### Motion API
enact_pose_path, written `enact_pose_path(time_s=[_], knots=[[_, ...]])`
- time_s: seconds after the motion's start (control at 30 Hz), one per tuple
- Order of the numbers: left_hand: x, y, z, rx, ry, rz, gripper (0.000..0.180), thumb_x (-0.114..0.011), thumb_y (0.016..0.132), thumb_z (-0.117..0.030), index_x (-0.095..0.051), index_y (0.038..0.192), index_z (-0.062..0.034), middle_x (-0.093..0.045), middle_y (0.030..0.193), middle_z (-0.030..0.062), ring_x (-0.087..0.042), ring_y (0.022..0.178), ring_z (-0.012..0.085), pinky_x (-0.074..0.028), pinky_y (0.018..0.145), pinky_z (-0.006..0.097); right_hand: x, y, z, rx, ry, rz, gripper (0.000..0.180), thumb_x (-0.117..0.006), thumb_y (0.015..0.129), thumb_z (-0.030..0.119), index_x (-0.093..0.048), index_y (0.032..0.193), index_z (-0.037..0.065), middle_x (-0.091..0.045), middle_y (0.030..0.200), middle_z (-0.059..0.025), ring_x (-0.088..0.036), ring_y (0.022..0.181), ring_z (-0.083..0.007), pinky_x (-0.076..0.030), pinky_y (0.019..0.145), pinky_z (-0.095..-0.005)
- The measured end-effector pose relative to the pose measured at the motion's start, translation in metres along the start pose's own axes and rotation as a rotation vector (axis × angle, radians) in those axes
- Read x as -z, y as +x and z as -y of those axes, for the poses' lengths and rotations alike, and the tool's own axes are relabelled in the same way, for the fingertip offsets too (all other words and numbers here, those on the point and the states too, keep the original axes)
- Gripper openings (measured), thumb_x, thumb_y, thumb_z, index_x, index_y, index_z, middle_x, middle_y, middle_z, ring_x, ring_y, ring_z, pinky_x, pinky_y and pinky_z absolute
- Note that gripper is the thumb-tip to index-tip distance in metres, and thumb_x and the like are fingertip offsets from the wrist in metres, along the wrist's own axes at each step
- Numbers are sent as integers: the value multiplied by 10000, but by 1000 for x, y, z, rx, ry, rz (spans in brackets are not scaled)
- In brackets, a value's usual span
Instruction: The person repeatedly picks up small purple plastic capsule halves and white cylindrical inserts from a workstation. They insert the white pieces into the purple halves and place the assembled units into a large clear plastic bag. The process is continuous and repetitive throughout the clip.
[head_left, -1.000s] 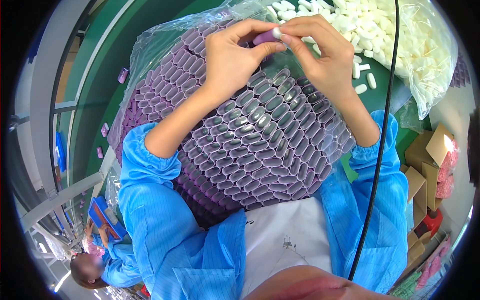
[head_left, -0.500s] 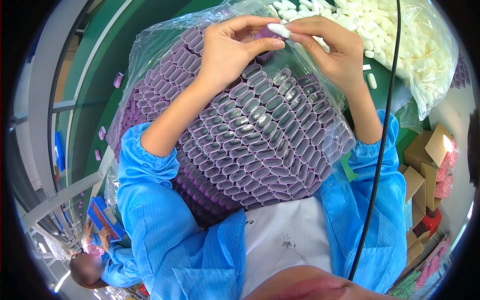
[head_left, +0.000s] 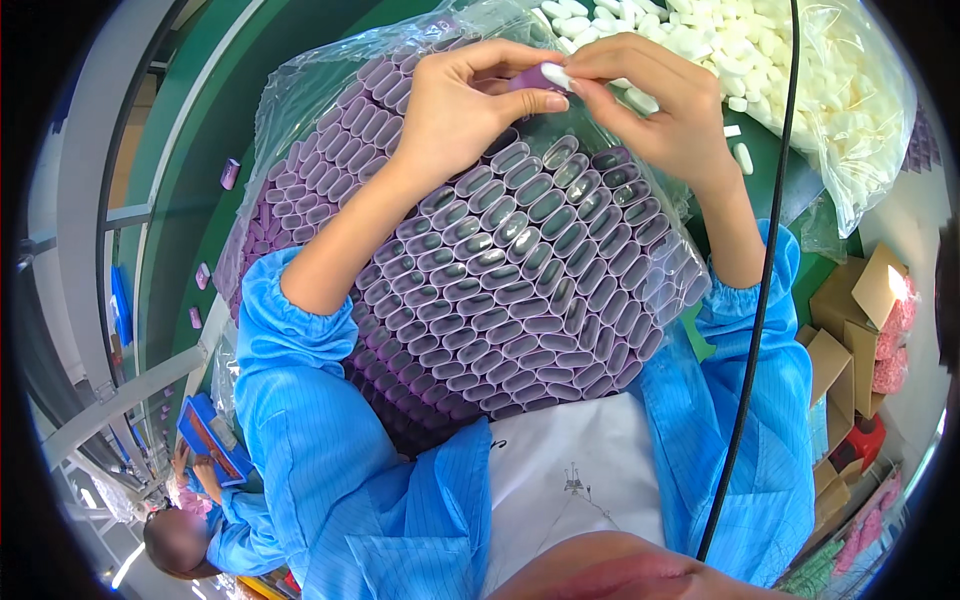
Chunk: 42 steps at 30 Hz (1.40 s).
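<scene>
Small purple case [head_left: 527,78], white insert [head_left: 556,76] at end, left fingers [head_left: 535,102] around case, right fingers [head_left: 605,62] around insert

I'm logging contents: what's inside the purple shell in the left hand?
A white piece, pinched by the right hand, shows at the end of the purple shell; any part inside is covered.

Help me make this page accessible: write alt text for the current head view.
A person's left hand holds a purple case while the right hand pinches a white piece at its end, over packed open purple cases. White pieces lie in and beside a clear bag at upper right.
</scene>
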<state>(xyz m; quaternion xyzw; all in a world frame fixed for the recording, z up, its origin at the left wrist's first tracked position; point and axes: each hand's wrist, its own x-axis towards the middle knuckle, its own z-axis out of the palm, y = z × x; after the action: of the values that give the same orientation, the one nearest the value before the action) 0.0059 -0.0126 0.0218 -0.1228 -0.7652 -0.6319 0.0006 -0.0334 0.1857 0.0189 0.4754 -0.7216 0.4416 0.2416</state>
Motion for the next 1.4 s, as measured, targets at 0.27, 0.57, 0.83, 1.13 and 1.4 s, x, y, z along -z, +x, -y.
enact_pose_path(time_s=[0.27,0.57,0.83,1.13,1.4], knots=[[0,2,5,30,-271,-46,316,-747,760,24,-659,1064,25,-697,982,108,-664,882,142,-548,794,264,-15,-3,-5,157,-67,-125,191,-720,717,-22,-653,896,-18,-651,933,-114,-642,787,-245,-527,658,-310],[3,1,-4,-65,-126,-11,341,-713,779,60,-630,1109,37,-676,1040,125,-658,938,169,-542,858,291,-14,0,-1,180,-33,-173,221,-722,724,-33,-691,943,-23,-658,905,-113,-630,771,-221,-512,646,-289],[7,11,2,45,-446,-80,270,-653,883,-89,-604,1134,-2,-677,1030,116,-654,959,201,-542,858,342,-8,-4,-20,-139,162,-288,180,-688,804,19,-698,983,-1,-666,906,-122,-633,788,-206,-507,685,-287],[217,93,84,179,667,-135,483,-688,844,-367,-639,1137,14,-680,1048,121,-635,963,213,-477,867,322,7,-10,-37,-382,-316,145,128,-736,753,136,-669,796,35,-651,754,-93,-597,802,-247,-489,703,-349],[173,65,63,-363,1223,-500,284,-658,852,-310,-698,1063,-124,-641,1010,117,-578,1023,273,-466,875,355,8,-22,-38,-328,-470,329,145,-722,738,92,-609,789,17,-609,817,-85,-549,863,-271,-460,784,-373]])
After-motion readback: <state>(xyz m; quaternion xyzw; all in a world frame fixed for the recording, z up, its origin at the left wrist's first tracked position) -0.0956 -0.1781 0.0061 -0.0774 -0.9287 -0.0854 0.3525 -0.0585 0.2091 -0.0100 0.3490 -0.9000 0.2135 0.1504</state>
